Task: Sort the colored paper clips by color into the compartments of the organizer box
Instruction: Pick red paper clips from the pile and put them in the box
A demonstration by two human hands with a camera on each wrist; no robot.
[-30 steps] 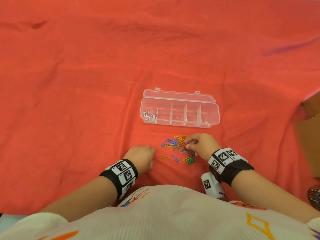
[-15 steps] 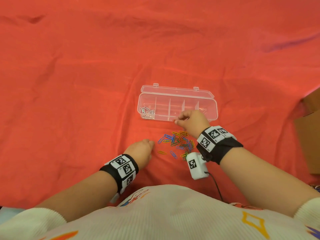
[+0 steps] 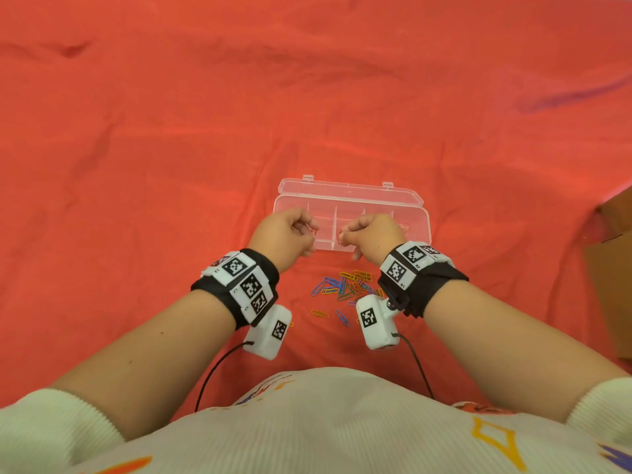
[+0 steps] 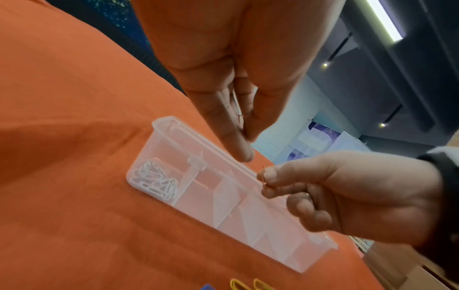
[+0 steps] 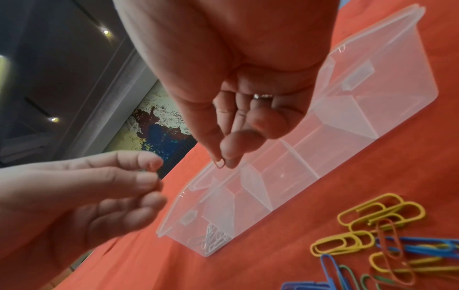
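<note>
The clear organizer box lies open on the red cloth, lid folded back, with white clips in its leftmost compartment. Both hands hover over its front wall. My left hand pinches a thin red paper clip between thumb and forefinger, over the left compartments. My right hand pinches another red paper clip over the middle of the box. The two hands are a small gap apart. Loose blue, yellow, green and red clips lie in a pile on the cloth in front of the box.
A brown cardboard box stands at the right edge. Wrinkled red cloth covers the whole surface. Wrist cameras and their black cables hang under both forearms, above the clip pile.
My right hand left the pile and rose over the box with a red clip. My left hand lifted off the cloth and came up beside it over the box.
</note>
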